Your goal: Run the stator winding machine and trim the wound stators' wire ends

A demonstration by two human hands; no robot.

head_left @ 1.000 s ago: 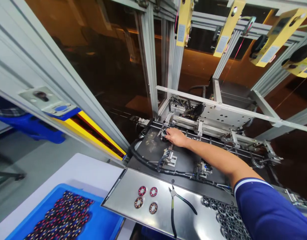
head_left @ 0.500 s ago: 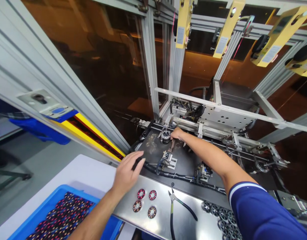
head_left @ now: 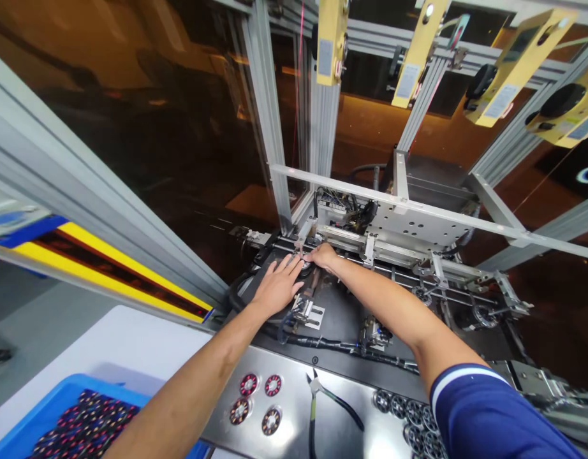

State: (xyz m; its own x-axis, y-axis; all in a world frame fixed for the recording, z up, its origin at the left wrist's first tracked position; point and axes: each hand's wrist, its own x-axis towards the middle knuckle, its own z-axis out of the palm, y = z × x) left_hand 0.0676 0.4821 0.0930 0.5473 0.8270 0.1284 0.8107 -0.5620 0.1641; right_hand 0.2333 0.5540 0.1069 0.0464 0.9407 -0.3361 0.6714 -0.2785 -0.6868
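Observation:
At the far left of the black machine bed, a round metal part (head_left: 305,265) sits in its station, mostly covered by my fingers. My left hand (head_left: 277,287) lies flat over its near left side, fingers stretched out and touching it or just above it; I cannot tell which. From the other side my right hand (head_left: 323,256) has its fingers curled at the part's rim, seemingly gripping it. Just below the hands stands a small metal bracket fixture (head_left: 314,315). On the steel ledge lie several ring-shaped wound coils (head_left: 271,421) and open cutting pliers (head_left: 314,385).
Several round metal rotors (head_left: 398,406) stand at the ledge's right. A blue bin (head_left: 59,394) full of wound coils is at lower left. A black cable bundle (head_left: 342,346) runs along the bed's front. Yellow tool units (head_left: 411,70) hang overhead, beside an aluminium frame post (head_left: 270,121).
My left hand has moved forward and right from above the ledge to the round metal part. My right hand stays at that part. The camera view has shifted a little to the right.

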